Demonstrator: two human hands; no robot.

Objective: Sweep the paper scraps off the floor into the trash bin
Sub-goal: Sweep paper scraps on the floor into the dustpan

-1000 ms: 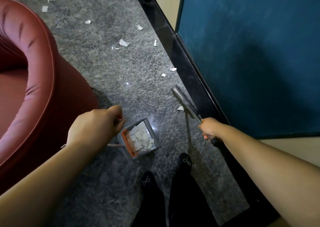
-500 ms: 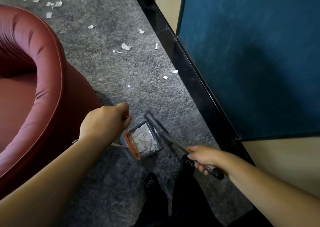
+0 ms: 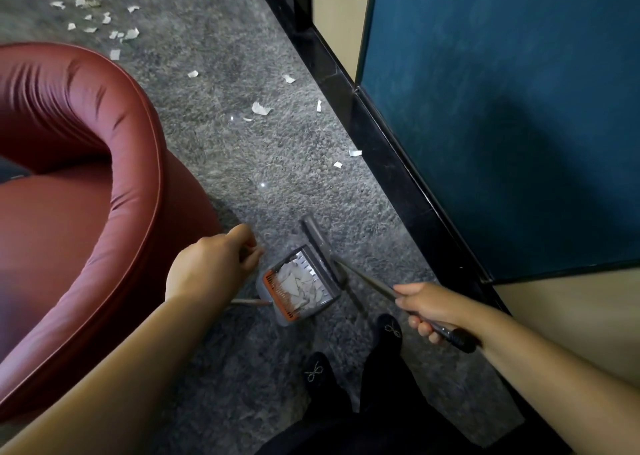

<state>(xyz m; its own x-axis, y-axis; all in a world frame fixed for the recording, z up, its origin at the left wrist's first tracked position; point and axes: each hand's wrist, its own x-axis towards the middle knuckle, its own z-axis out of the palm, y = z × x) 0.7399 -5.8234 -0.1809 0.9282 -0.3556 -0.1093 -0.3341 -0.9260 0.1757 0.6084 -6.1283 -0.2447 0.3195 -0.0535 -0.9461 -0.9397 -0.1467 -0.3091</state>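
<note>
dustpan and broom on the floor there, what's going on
A person is sweeping paper scraps off a grey floor. The left hand grips the handle of a dustpan already holding white scraps, and the right hand grips a broom whose head sits at the pan's mouth. More scraps lie ahead, beside a red sofa. No trash bin is in view.

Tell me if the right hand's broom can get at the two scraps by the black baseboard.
Probably yes. The right hand grips the broom at the dustpan, and only bare floor lies between it and the two scraps. The armchair stands off to the other side.
</note>
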